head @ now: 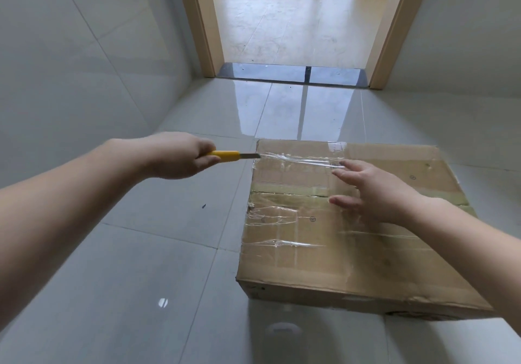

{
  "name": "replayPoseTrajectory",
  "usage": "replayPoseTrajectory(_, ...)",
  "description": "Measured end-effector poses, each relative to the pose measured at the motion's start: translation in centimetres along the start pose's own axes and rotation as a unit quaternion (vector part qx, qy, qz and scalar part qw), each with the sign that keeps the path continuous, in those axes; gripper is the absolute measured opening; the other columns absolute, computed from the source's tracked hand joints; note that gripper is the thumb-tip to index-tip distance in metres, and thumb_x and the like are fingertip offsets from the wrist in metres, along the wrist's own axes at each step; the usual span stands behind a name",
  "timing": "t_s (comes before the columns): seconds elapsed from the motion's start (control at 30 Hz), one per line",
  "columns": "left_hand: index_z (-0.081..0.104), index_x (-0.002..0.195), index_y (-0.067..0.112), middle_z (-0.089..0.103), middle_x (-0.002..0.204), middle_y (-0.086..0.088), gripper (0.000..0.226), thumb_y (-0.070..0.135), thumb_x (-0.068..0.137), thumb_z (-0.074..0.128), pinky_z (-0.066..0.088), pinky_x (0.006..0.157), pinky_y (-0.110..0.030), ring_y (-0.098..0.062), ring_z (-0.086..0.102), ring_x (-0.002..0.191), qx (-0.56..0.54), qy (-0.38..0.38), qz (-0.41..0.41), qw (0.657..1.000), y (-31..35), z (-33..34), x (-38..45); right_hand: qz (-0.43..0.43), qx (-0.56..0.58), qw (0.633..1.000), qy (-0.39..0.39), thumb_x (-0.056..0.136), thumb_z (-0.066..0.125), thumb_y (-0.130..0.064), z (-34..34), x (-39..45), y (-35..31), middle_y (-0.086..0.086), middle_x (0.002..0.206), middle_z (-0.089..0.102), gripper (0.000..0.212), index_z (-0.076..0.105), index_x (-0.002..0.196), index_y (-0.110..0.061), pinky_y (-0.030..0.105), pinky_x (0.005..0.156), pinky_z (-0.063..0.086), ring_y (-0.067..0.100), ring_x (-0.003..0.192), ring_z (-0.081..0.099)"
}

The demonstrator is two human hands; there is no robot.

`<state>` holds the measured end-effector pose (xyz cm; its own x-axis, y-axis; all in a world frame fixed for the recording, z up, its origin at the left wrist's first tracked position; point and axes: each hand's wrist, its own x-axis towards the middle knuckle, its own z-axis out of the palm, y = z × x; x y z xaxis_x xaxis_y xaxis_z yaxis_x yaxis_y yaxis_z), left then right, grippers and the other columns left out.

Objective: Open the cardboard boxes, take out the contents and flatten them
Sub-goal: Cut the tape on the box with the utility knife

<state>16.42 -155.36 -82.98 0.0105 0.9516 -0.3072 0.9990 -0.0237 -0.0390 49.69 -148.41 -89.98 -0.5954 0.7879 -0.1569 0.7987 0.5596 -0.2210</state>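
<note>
A tiled wall (70, 67) is seen at the far left, meeting a glossy grey tiled floor (141, 251). From the left edge a bare forearm is extended, and the left hand (180, 156) is curled tightly round the yellow handle of a utility knife (229, 155). The knife is held roughly level, its short metal blade pointed rightward, and the tip is placed at the far left edge of the cardboard box (338, 251), where a strip of clear packing tape (298, 159) is stuck across the top. The box is set flat on the floor, right of centre, with its flaps closed and further bands of clear and brownish tape laid across its top face. Above the box, the right hand (375, 191) is held with fingers straight and spread, nothing being grasped; whether the palm is pressed on the cardboard or held just over it cannot be told. Beyond the box, a doorway with a pale wooden frame (208, 25) and a dark threshold strip (293, 73) is seen.
</note>
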Motion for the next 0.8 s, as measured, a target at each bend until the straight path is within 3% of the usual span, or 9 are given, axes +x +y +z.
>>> replayPoseTrajectory(0.1, 0.050, 0.104, 0.025, 0.058, 0.088, 0.001, 0.022, 0.040, 0.100, 0.035, 0.045, 0.080, -0.035, -0.023, 0.054, 0.087, -0.148, 0.027, 0.030, 0.988, 3.3, 0.3, 1.3, 0.002, 0.192, 0.977, 0.097, 0.091, 0.060, -0.039, -0.4, -0.4, -1.9, 0.000, 0.099, 0.070, 0.029, 0.073, 0.098, -0.014, 0.031, 0.086, 0.046, 0.014, 0.089, 0.061)
replayPoseTrajectory(0.17, 0.048, 0.110, 0.025, 0.058, 0.099, -0.001, 0.020, 0.036, 0.101, 0.035, 0.044, 0.085, -0.037, -0.021, 0.054, 0.093, -0.217, 0.031, 0.048, 0.974, 6.0, 0.5, 2.2, 0.021, 0.321, 0.945, 0.063, 0.093, 0.056, -0.038, -0.5, -0.5, -3.3, 0.006, 0.074, 0.069, 0.034, 0.070, 0.078, -0.010, 0.039, 0.075, 0.050, 0.023, 0.072, 0.062)
replayPoseTrajectory(0.33, 0.045, 0.122, 0.018, 0.054, 0.103, -0.005, 0.024, 0.026, 0.100, 0.042, 0.045, 0.084, -0.037, -0.022, 0.053, 0.091, -0.300, 0.073, 0.069, 0.949, 13.1, 0.2, 4.2, 0.127, 0.633, 0.763, -0.033, 0.097, 0.047, -0.044, -0.8, -0.8, -5.0, 0.011, 0.106, 0.068, 0.037, 0.058, 0.120, -0.018, 0.039, 0.079, 0.056, 0.027, 0.092, 0.068)
replayPoseTrajectory(0.43, 0.044, 0.124, 0.018, 0.046, 0.113, -0.006, 0.029, 0.018, 0.096, 0.049, 0.037, 0.084, -0.027, -0.021, 0.050, 0.096, -0.337, 0.088, 0.097, 0.932, 16.8, 0.5, 5.0, 0.142, 0.714, 0.686, -0.004, 0.098, 0.044, -0.046, -1.1, -0.8, -4.6, 0.005, 0.102, 0.068, 0.036, 0.060, 0.119, -0.022, 0.038, 0.076, 0.054, 0.026, 0.090, 0.067)
replayPoseTrajectory(0.53, 0.037, 0.137, 0.017, 0.036, 0.126, -0.008, 0.050, 0.011, 0.091, 0.055, 0.034, 0.084, -0.016, -0.019, 0.046, 0.105, -0.403, 0.070, 0.114, 0.905, 20.1, 0.7, 5.4, 0.154, 0.734, 0.657, 0.080, 0.100, 0.045, -0.039, -1.2, -1.0, -3.4, -0.001, 0.102, 0.071, 0.030, 0.062, 0.118, -0.023, 0.037, 0.072, 0.055, 0.020, 0.087, 0.068)
replayPoseTrajectory(0.63, 0.051, 0.119, 0.018, 0.052, 0.112, -0.017, 0.041, 0.012, 0.081, 0.065, 0.055, 0.078, -0.037, -0.029, 0.061, 0.090, -0.481, 0.010, 0.166, 0.861, 22.1, 0.6, 5.7, 0.208, 0.736, 0.625, 0.156, 0.101, 0.046, -0.030, -1.4, -1.4, -1.7, 0.005, 0.091, 0.071, 0.027, 0.064, 0.106, -0.011, 0.032, 0.062, 0.053, 0.017, 0.075, 0.068)
replayPoseTrajectory(0.7, 0.054, 0.120, 0.017, 0.061, 0.105, -0.014, 0.040, 0.012, 0.082, 0.067, 0.058, 0.077, -0.035, -0.026, 0.065, 0.088, -0.521, -0.038, 0.196, 0.830, 22.7, 0.5, 5.8, 0.237, 0.728, 0.618, 0.180, 0.102, 0.044, -0.027, -1.5, -2.1, -0.4, 0.005, 0.081, 0.072, 0.027, 0.062, 0.096, -0.008, 0.035, 0.065, 0.054, 0.017, 0.070, 0.070)
replayPoseTrajectory(0.73, 0.053, 0.125, 0.017, 0.062, 0.108, -0.008, 0.042, 0.012, 0.086, 0.065, 0.057, 0.080, -0.026, -0.019, 0.063, 0.092, -0.513, -0.046, 0.199, 0.834, 22.6, 0.5, 5.9, 0.245, 0.716, 0.627, 0.187, 0.102, 0.043, -0.027, -1.4, -2.5, 0.3, 0.008, 0.084, 0.072, 0.027, 0.061, 0.094, -0.008, 0.040, 0.071, 0.056, 0.021, 0.076, 0.071)
replayPoseTrajectory(0.8, 0.052, 0.131, 0.017, 0.059, 0.118, 0.002, 0.041, 0.017, 0.091, 0.060, 0.048, 0.085, -0.018, -0.010, 0.057, 0.101, -0.431, 0.001, 0.176, 0.885, 21.5, 0.6, 6.7, 0.249, 0.677, 0.667, 0.189, 0.102, 0.043, -0.026, -1.1, -4.0, 1.3, 0.013, 0.087, 0.070, 0.025, 0.057, 0.094, -0.008, 0.050, 0.081, 0.056, 0.028, 0.081, 0.071)
